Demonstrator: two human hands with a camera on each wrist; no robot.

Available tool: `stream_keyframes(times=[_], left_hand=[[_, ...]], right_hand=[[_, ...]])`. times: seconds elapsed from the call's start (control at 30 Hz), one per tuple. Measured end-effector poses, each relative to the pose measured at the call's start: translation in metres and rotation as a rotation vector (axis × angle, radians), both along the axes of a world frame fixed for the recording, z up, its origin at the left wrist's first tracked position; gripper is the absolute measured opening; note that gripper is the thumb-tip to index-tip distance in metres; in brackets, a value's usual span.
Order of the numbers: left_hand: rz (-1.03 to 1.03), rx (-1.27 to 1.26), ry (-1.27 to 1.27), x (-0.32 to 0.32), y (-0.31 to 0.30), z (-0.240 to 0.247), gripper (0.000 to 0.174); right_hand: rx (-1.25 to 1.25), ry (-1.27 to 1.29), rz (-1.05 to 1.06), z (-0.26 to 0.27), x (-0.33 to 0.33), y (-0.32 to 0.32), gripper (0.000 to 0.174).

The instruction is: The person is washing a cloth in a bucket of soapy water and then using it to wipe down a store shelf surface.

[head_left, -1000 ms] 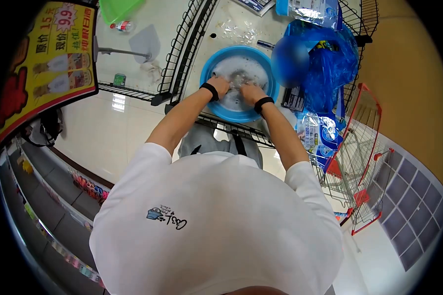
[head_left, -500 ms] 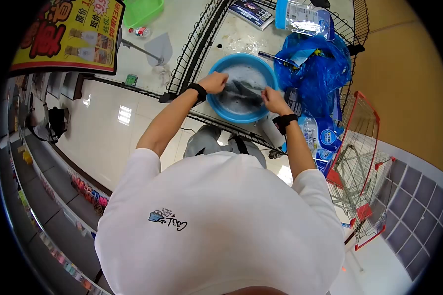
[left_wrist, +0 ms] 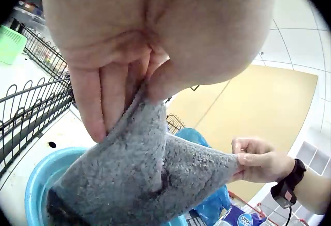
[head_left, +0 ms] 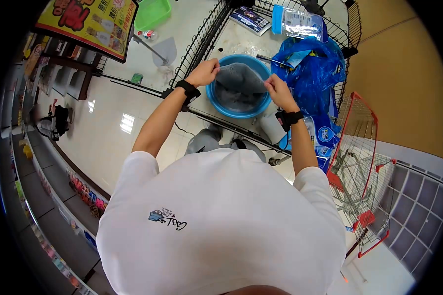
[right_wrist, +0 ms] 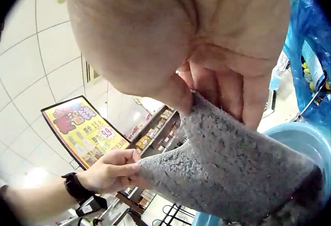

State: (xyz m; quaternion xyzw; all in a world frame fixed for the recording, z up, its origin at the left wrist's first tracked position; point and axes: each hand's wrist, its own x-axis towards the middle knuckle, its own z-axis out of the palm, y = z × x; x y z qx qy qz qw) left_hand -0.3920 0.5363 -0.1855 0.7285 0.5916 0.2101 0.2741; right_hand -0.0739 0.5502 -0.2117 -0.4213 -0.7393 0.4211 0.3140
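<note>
The grey cloth (head_left: 241,77) is stretched between both hands over the blue basin (head_left: 237,115), its upper edge raised above the rim and its darker, wet-looking lower part hanging down into the basin. The left hand (head_left: 203,73), at the basin's left rim, pinches one corner between thumb and fingers. The right hand (head_left: 281,93), just beyond the basin's right rim, pinches the opposite corner likewise. A blue plastic bag (head_left: 316,73) lies close to the basin's right; a printed flat packet (head_left: 251,20) lies behind the basin. Black wire fencing (head_left: 198,42) runs left of the basin; a green tray (head_left: 152,14) sits farther left.
</note>
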Motion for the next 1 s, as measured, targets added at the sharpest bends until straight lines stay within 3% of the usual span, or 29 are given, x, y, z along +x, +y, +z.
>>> stream_keyframes(times=[0.3,0.7,1.0], left_hand=[[0.137,0.197,-0.134,0.012,-0.012,0.034,0.012],[0.206,0.236,-0.311,0.026,-0.016,0.07,0.013],[0.189,0.206,-0.224,0.027,-0.012,0.061,0.013]], right_hand=[[0.053,0.138,-0.017,0.036,-0.007,0.001,0.012],[0.06,0.277,0.002,0.073,-0.012,0.004,0.011],[0.01,0.25,-0.015,0.045,-0.012,0.017,0.011]])
